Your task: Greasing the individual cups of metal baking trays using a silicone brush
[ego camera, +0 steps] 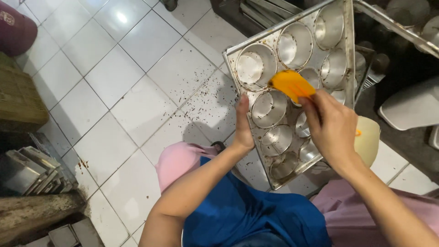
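Observation:
A metal baking tray [348, 55] with several round cups is held tilted up over a white tiled floor. My left hand [243, 126] grips the tray's left edge near its lower end. My right hand [331, 128] holds a flat orange scraper [291, 84], whose blade rests against the tray between the cups near its middle. Dark crumbs stick to the tray's surface around the cups.
Dark crumbs are scattered on the white floor tiles [137, 105] left of the tray. Stacked metal trays [32, 171] sit at the lower left, a woven basket [16, 96] at the left edge. A cream bucket [369, 137] stands behind my right hand; more trays [265, 11] lie at the top.

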